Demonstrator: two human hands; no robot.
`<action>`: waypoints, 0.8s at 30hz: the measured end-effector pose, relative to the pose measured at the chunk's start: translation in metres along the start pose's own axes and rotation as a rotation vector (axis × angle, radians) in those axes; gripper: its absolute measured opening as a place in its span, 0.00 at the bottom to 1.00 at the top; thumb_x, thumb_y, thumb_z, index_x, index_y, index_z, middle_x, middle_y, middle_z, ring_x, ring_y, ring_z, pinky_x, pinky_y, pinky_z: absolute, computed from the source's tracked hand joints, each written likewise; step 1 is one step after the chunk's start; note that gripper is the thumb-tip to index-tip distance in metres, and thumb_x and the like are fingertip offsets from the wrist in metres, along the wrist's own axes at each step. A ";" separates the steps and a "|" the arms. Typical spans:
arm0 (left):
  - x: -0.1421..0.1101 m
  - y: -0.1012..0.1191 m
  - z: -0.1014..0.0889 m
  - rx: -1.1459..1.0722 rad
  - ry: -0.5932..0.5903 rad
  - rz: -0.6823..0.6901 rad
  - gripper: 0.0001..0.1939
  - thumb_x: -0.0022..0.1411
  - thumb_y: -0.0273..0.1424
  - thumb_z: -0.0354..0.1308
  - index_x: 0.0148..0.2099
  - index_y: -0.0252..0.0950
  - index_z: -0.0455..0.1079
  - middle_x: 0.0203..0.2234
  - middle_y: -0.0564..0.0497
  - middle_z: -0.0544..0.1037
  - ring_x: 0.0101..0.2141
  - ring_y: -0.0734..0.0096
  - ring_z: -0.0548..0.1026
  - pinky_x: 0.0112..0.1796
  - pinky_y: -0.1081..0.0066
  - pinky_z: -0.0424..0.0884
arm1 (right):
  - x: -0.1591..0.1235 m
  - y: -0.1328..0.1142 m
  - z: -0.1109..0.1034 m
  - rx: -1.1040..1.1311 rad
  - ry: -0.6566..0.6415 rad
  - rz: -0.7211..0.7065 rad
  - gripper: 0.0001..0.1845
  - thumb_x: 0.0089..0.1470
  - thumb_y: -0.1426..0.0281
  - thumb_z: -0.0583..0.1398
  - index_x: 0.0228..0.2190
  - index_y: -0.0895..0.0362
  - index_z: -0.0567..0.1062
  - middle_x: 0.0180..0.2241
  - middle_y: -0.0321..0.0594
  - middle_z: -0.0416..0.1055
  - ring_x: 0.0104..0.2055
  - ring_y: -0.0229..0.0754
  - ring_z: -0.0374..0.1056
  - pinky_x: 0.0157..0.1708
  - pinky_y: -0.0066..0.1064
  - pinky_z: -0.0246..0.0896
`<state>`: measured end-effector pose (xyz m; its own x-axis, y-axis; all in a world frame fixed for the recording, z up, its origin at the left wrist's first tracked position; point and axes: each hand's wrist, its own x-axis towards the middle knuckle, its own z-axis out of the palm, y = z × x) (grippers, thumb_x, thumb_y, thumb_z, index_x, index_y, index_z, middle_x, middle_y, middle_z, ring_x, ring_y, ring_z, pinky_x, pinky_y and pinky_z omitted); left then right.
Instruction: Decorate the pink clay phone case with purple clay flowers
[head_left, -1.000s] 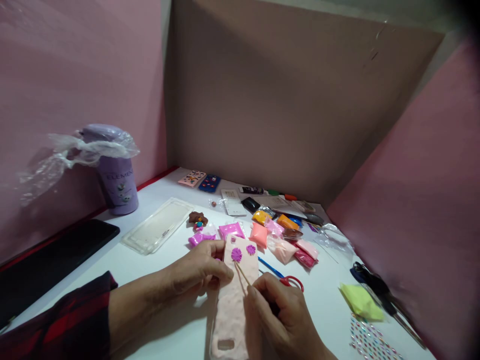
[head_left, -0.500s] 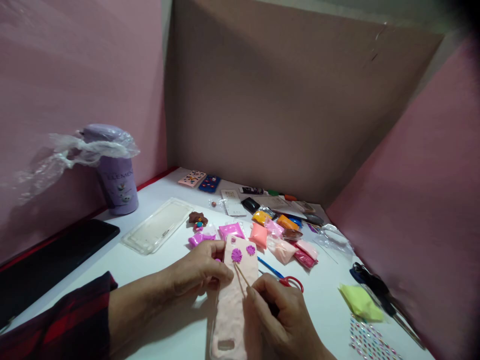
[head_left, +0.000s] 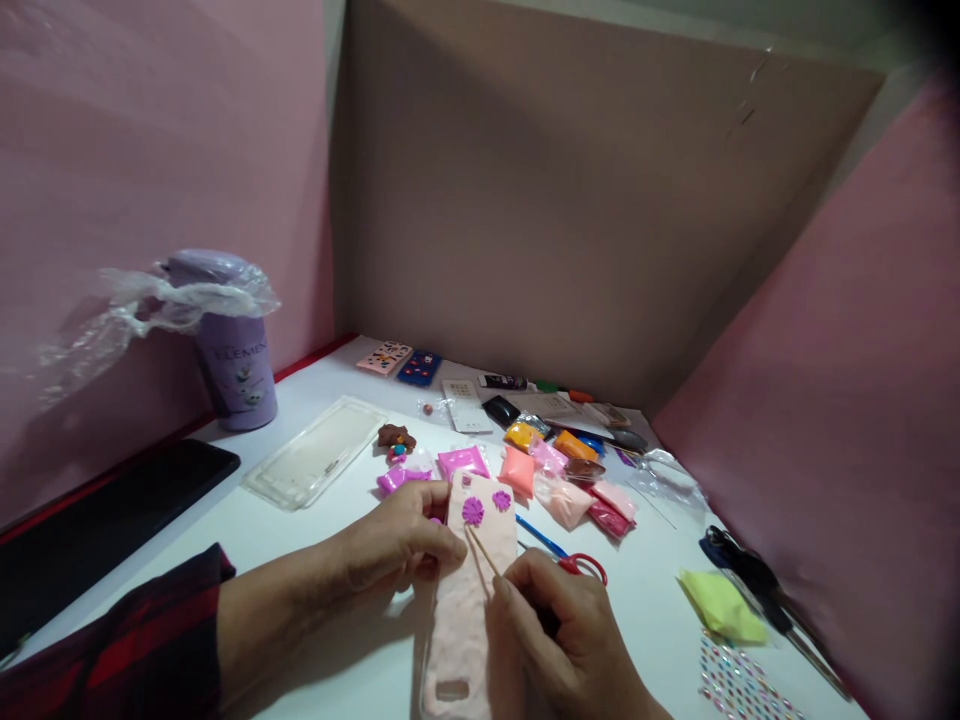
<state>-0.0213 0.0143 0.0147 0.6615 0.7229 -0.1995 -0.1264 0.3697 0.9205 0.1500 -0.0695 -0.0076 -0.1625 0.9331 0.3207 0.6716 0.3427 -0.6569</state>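
My left hand (head_left: pixel 401 540) grips the left edge of a phone case (head_left: pixel 461 620) covered in pale pink clay, holding it tilted above the table. Two purple clay flowers sit near its top: a larger flower (head_left: pixel 473 511) on the left and a smaller flower (head_left: pixel 502 500) on the right. Pinched in my right hand (head_left: pixel 562 620) is a thin wooden toothpick (head_left: pixel 484 550). Its tip is at the lower edge of the larger flower; whether it touches the clay I cannot tell. A bit of purple clay shows by my left fingers.
Several clay packets (head_left: pixel 517 472) lie beyond the case. Red-handled scissors (head_left: pixel 583 568) and a blue tool (head_left: pixel 541 535) are beside my right hand. A clear case (head_left: pixel 315 455), a black phone (head_left: pixel 112 530) and a purple tumbler (head_left: pixel 238 360) stand left; a gem sheet (head_left: pixel 742 680) lies right.
The toothpick's tip has shifted very slightly left, just below the larger flower. Both hands and the case stay in almost the same place.
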 end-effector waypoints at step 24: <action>-0.002 0.003 -0.002 -0.009 -0.015 -0.022 0.17 0.37 0.20 0.61 0.35 0.31 0.73 0.22 0.52 0.71 0.25 0.70 0.70 0.26 0.72 0.62 | 0.012 0.003 -0.043 1.234 0.342 0.218 0.13 0.46 0.71 0.66 0.37 0.54 0.77 0.39 0.43 0.78 0.38 0.40 0.73 0.39 0.28 0.67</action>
<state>-0.0246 0.0155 0.0172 0.6748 0.7060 -0.2149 -0.1182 0.3908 0.9129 0.1815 -0.0619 0.0236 0.1795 0.9699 0.1647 -0.4735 0.2319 -0.8497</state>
